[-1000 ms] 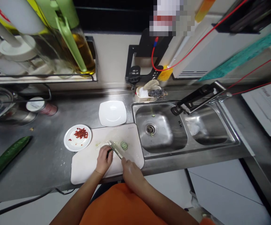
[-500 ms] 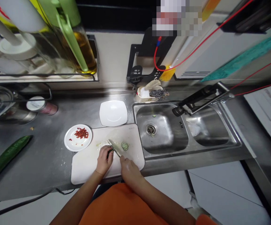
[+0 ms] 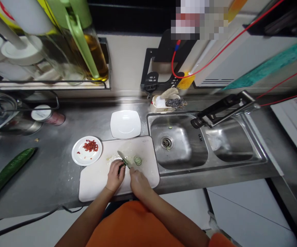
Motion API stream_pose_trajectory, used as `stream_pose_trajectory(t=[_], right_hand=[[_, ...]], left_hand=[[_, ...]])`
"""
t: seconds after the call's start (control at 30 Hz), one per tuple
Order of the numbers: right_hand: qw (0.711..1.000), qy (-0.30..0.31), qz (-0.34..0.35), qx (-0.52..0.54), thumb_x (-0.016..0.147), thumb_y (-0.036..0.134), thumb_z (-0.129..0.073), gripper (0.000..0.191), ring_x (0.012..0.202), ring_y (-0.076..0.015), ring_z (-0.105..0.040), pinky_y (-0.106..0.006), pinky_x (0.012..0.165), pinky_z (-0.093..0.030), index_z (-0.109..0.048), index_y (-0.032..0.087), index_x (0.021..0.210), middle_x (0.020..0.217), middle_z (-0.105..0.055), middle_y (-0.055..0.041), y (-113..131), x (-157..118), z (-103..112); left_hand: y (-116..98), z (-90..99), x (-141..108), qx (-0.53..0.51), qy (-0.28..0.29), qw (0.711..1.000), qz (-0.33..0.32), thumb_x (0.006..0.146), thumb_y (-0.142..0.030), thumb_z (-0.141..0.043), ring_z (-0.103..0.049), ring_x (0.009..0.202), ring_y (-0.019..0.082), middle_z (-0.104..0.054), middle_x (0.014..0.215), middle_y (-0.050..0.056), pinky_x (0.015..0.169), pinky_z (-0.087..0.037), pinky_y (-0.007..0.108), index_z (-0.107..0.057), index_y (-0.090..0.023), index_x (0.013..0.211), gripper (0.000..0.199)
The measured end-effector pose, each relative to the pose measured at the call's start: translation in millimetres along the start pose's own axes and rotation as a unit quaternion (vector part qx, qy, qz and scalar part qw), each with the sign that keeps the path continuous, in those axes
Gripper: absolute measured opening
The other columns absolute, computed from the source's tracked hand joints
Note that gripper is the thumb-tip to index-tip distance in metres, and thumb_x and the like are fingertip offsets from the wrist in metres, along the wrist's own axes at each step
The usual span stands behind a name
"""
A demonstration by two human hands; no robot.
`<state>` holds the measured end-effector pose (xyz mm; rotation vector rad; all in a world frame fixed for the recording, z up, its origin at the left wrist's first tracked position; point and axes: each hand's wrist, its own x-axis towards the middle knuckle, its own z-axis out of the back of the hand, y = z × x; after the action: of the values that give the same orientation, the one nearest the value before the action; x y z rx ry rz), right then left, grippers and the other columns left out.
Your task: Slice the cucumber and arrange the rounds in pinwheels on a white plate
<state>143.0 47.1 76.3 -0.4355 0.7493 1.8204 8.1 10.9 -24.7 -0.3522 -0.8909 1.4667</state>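
My left hand (image 3: 115, 174) is closed over a dark green piece of cucumber (image 3: 122, 166) on the white cutting board (image 3: 97, 185); the fingers cover most of the piece. In my right hand (image 3: 139, 181) is the handle of a knife (image 3: 123, 157). Its blade slants up and left, right beside the cucumber piece and my left fingertips. A few thin cucumber slices (image 3: 137, 161) lie on the board to the right of the blade. Wet spots and small scraps show behind the blade.
A round plate (image 3: 80, 158) with chopped red pieces (image 3: 91, 145) overlaps the board's left corner. Behind the board stands a white square plate (image 3: 125, 125). A whole cucumber (image 3: 8, 175) lies far left. To the right is a double sink (image 3: 181, 161) with a black faucet (image 3: 215, 109).
My right hand and the knife have shifted slightly left relative to the board, the blade staying beside the cucumber piece. My left hand keeps its hold. The whole view has moved a little.
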Motion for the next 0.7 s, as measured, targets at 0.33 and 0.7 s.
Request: stream_pose_trajectory(t=[0.33, 0.7], right_hand=[[0.999, -0.041, 0.007, -0.034, 0.089, 0.006, -0.031, 0.035, 0.087, -0.0192, -0.060, -0.026, 0.073, -0.045, -0.050, 0.016, 0.117, 0.095, -0.061, -0.0092, -23, -7, -4], [0.988, -0.113, -0.032, -0.105, 0.092, 0.017, -0.042, 0.027, 0.086, -0.0160, -0.057, -0.025, 0.074, -0.044, -0.043, 0.015, 0.120, 0.109, -0.049, -0.0126, -71, -18, -1]], left_hand=[[0, -0.2, -2, -0.001, 0.003, 1.000, 0.007, 0.086, -0.020, -0.048, -0.054, 0.101, 0.020, -0.059, 0.100, 0.009, 0.089, -0.048, 0.038, -0.055, -0.018, 0.103, 0.018], [-27, 14.4, 21, 0.021, 0.013, 1.000, -0.002, 0.083, -0.034, -0.056, -0.053, 0.101, 0.022, -0.058, 0.103, 0.009, 0.089, -0.044, 0.040, -0.057, -0.020, 0.103, 0.024]])
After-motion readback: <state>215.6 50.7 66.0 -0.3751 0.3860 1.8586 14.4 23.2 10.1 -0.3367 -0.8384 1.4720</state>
